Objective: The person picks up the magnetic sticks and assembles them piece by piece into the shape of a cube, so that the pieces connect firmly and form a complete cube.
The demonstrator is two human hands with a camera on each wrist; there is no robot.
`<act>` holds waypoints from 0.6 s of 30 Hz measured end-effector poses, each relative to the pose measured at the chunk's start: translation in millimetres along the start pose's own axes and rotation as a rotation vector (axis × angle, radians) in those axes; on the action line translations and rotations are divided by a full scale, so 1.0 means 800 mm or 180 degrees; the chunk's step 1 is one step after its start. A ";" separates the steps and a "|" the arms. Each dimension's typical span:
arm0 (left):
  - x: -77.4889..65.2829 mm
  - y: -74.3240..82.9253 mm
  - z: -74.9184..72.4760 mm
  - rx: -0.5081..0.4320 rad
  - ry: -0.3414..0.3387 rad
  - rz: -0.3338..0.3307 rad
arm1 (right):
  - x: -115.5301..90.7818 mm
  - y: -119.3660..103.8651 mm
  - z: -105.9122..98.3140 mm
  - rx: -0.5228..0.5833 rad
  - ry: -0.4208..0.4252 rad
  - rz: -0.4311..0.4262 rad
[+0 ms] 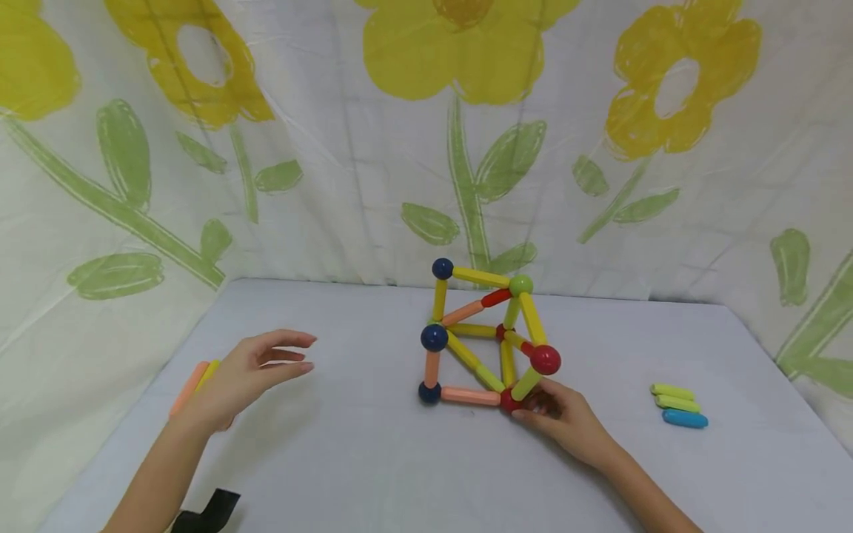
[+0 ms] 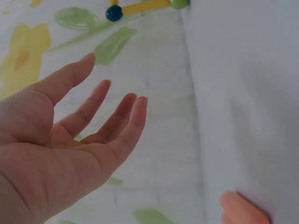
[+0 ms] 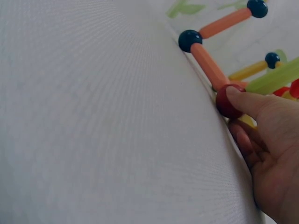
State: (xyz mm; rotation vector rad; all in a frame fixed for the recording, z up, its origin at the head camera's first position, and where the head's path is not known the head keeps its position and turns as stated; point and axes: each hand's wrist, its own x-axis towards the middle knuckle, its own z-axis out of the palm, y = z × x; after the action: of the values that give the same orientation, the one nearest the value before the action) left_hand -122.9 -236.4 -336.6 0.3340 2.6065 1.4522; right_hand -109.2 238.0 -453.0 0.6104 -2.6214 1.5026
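Observation:
A frame of coloured sticks and balls stands in the middle of the table. My right hand (image 1: 568, 423) holds the red ball (image 1: 510, 400) at its lower front right corner. The right wrist view shows the thumb (image 3: 245, 100) on that red ball (image 3: 225, 105), with the other fingers bent beneath. From the ball, a salmon stick (image 1: 470, 397) runs left to a dark blue ball (image 1: 429, 392), and a light green stick (image 1: 526, 384) rises to another red ball (image 1: 546, 360). My left hand (image 1: 243, 377) hovers at the left, fingers loosely spread, holding nothing.
Two light green sticks (image 1: 677, 403) and a blue stick (image 1: 685, 419) lie at the right of the white table (image 1: 373, 474). Salmon (image 1: 189, 388) and yellow sticks lie partly behind my left hand. A flowered cloth (image 1: 333, 185) hangs behind the table.

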 end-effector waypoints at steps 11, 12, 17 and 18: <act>-0.047 -0.072 -0.043 0.0714 0.0364 -0.0596 | 0.000 0.001 -0.001 0.0017 -0.0012 0.0052; -0.047 -0.075 -0.043 0.0759 0.0399 -0.0598 | 0.000 0.001 -0.001 0.0018 -0.0011 0.0044; -0.043 -0.083 -0.036 0.0908 0.0508 -0.0460 | 0.000 0.001 0.000 0.0038 -0.0025 0.0042; -0.041 -0.084 -0.034 0.0902 0.0507 -0.0419 | 0.000 0.001 0.000 0.0043 -0.0032 0.0054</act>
State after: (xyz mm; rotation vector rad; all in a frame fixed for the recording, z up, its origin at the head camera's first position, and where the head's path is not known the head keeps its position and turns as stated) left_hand -105.5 -301.5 -379.1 0.0753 2.9035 1.1112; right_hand -109.3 238.2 -453.6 0.6000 -2.6326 1.5269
